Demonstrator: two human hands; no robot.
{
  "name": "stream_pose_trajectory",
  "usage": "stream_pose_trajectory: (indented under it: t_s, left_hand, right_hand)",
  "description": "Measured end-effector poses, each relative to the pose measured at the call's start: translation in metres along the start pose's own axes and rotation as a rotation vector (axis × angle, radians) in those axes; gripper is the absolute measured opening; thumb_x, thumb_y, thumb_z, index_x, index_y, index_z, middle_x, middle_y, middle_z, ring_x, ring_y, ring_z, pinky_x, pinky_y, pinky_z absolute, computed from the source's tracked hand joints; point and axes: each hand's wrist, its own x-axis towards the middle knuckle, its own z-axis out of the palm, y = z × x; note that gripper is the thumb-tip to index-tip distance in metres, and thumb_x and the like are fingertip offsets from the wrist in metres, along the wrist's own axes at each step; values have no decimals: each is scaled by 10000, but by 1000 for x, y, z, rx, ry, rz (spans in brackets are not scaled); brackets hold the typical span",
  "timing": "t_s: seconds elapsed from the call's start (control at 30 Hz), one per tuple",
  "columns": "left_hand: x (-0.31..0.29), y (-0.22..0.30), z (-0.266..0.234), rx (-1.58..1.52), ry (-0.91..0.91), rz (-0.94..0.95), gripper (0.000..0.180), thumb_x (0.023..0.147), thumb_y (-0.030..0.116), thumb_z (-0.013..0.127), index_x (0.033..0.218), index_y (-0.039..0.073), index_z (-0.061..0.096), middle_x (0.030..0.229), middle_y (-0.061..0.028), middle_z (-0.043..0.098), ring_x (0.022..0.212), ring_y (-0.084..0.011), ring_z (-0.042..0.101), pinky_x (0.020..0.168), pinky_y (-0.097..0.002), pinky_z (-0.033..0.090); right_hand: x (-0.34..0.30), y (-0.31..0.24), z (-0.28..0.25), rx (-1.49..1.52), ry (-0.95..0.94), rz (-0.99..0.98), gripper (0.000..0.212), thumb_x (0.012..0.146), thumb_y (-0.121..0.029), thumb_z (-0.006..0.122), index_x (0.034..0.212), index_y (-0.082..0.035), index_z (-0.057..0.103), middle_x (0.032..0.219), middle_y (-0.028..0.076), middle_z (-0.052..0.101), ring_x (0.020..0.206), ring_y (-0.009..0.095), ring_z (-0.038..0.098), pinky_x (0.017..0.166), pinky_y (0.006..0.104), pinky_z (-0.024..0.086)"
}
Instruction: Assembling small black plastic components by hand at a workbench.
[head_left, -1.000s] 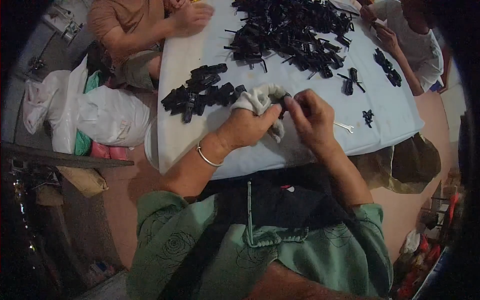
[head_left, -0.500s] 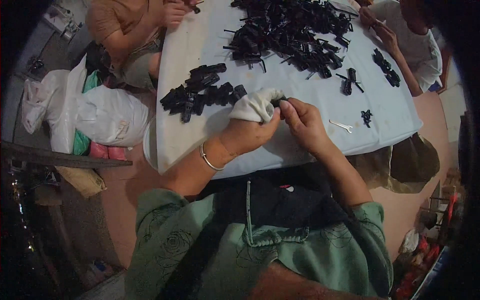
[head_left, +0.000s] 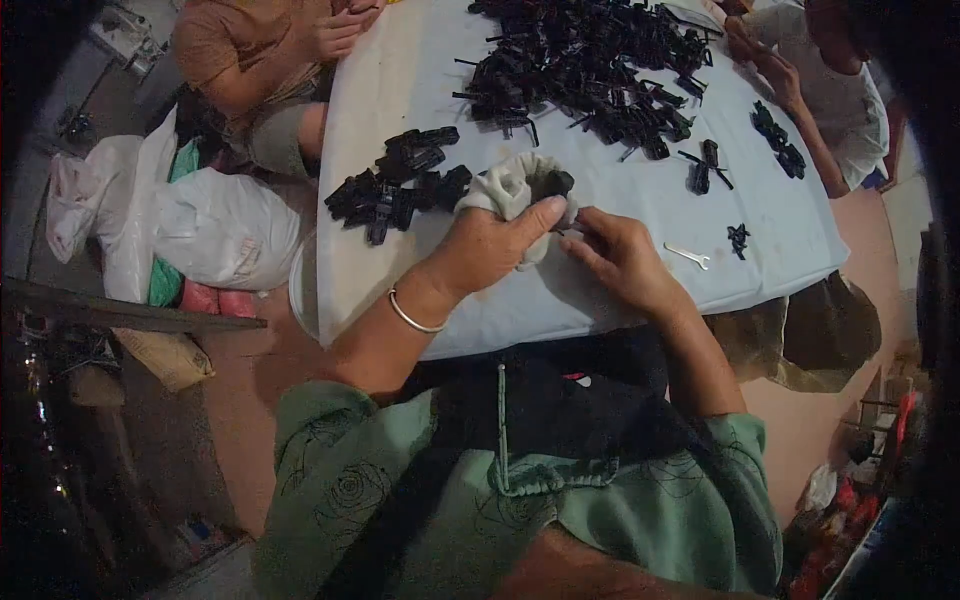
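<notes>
My left hand (head_left: 487, 250) is closed around a black plastic part (head_left: 553, 184), with its thumb on top. A pale cloth (head_left: 508, 185), possibly a glove, covers that hand's fingers and wraps about the part. Close against the part's right side is my right hand (head_left: 632, 262), thumb and forefinger pinched together; whatever sits between the fingertips is too small to make out. To the left lies a group of black plastic parts (head_left: 400, 190). A small open-ended wrench (head_left: 687, 256) and a little pile of black pieces (head_left: 738, 240) lie to the right.
A big heap of black parts (head_left: 590, 75) covers the far middle of the white-covered table (head_left: 390, 290). More parts (head_left: 703, 167) lie on the right. Two people sit opposite, one hand (head_left: 340, 35) far left, another (head_left: 770, 65) far right. White bags (head_left: 220, 225) stand at left.
My left hand has turned, so the cloth is spread wider and the black part shows on top. My right hand has shifted slightly right and down, its fingers drawn back from the part.
</notes>
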Motion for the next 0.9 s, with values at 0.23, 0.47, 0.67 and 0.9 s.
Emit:
stream_pose_trajectory:
  t_s: [0.23,0.47,0.67,0.9]
  left_hand:
    - [0,0,-1,46,93,-145,268,843,52,469,1107,22,431,721,-7,508,570,-58,454,486,-204,388]
    - [-6,1,6,39,-143,-97,261,828,43,432,1086,4,433,692,-1,488,582,-52,446,506,-203,388]
    - [-5,0,2,88,-78,-86,263,819,61,455,1069,-19,433,761,-29,502,643,-61,473,561,-206,412]
    - [-8,-6,5,244,-45,-48,276,804,67,478,1060,-29,436,804,-75,515,710,-133,513,664,-259,438]
  right_hand:
    - [-3,0,-4,-163,230,-261,91,742,-50,600,824,-17,576,699,118,565,593,250,545,550,301,444]
    - [3,-7,4,110,268,-260,63,769,-37,603,795,11,572,639,47,532,569,97,493,512,248,394]
    - [-1,-9,1,225,120,-49,225,883,-177,493,756,9,513,615,-9,438,600,62,395,543,225,359]
    - [4,-14,5,227,-1,28,309,912,-242,440,714,-8,481,613,-34,396,606,51,347,531,217,328]
